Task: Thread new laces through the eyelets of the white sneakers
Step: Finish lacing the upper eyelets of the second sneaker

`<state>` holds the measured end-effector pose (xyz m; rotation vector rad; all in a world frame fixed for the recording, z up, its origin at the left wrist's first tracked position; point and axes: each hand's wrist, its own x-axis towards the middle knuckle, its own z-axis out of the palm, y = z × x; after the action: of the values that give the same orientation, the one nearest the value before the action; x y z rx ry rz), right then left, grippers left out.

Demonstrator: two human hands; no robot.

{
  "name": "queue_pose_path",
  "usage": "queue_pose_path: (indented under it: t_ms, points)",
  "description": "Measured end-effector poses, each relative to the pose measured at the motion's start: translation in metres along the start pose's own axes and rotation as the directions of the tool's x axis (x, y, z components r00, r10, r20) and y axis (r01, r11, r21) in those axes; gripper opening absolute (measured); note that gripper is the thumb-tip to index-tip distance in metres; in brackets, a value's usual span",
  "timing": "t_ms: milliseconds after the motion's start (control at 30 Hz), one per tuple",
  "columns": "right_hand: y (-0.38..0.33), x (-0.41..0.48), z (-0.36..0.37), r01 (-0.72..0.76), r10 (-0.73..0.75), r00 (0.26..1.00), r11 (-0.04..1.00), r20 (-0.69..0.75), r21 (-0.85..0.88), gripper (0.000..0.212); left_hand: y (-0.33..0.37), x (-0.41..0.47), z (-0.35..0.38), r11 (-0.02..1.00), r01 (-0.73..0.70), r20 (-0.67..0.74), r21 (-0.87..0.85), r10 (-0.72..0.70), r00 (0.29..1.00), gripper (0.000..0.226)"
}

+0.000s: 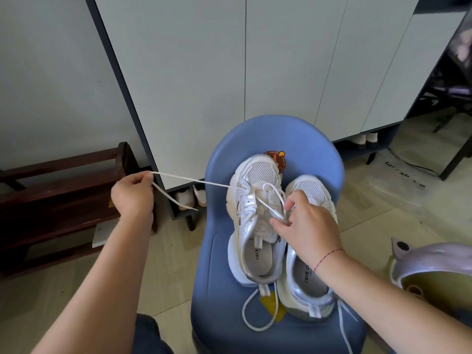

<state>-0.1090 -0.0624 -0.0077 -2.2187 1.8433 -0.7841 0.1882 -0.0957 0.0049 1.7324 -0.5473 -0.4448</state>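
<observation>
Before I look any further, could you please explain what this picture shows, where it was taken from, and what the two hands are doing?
There is no machine here: a person is working with two bare hands, and the single picture comes from a wide-angle camera worn on their head, looking forward and down. That is why both forearms reach in from the bottom edge.

Two white sneakers stand side by side on a blue chair. The left hand pinches a white lace and holds it stretched out to the side of the sneaker being laced. The right hand rests over that shoe's eyelets and appears to pinch the same lace there. The second sneaker is partly hidden under the right arm. Another loose lace lies on the seat near the heels.
</observation>
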Motion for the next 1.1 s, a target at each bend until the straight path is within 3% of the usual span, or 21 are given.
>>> queue_pose_path:
  t_ms: [67,133,267,400,467,733,900,1033,1100]
  points:
    - [-0.001,-0.001,0.001,0.047,-0.047,0.998,0.999,-0.036,-0.006,0.034,-0.001,-0.003,-0.001,0.997,-0.036,0.027,0.062,0.035,0.999,0.015]
    - [-0.001,0.001,0.002,0.081,-0.082,0.994,0.997,-0.066,-0.013,0.032,0.000,-0.013,0.003,0.963,-0.190,0.192,0.191,0.154,0.969,0.015]
    - [0.000,0.003,0.002,0.071,-0.067,0.996,0.995,-0.050,0.068,0.028,0.002,-0.039,0.019,0.862,-0.460,0.585,0.212,0.265,0.767,0.031]
    - [0.001,0.003,0.001,-0.002,-0.002,1.000,0.989,0.025,0.148,0.026,-0.002,-0.067,0.042,0.827,-0.555,0.706,0.091,0.339,0.621,0.027]
    - [0.002,0.003,0.000,-0.026,0.018,0.999,0.987,0.048,0.161,0.026,-0.007,-0.076,0.053,0.821,-0.568,0.717,0.061,0.360,0.597,0.022]
    - [-0.001,0.003,-0.002,-0.070,0.056,0.995,0.981,0.078,0.183,0.023,-0.009,-0.081,0.067,0.863,-0.504,0.656,0.041,0.357,0.665,0.002]
    - [-0.002,0.003,-0.002,-0.102,0.081,0.992,0.968,0.099,0.230,0.023,-0.006,-0.074,0.065,0.851,-0.519,0.650,0.078,0.351,0.674,0.005]
    - [0.001,0.003,-0.002,-0.132,0.103,0.987,0.958,0.126,0.253,0.024,0.003,-0.049,0.052,0.976,-0.213,0.379,-0.033,0.210,0.901,0.009]
    - [0.001,0.003,-0.002,-0.142,0.111,0.985,0.954,0.129,0.263,0.026,0.003,-0.030,0.040,0.988,-0.143,0.255,-0.051,0.151,0.955,0.010]
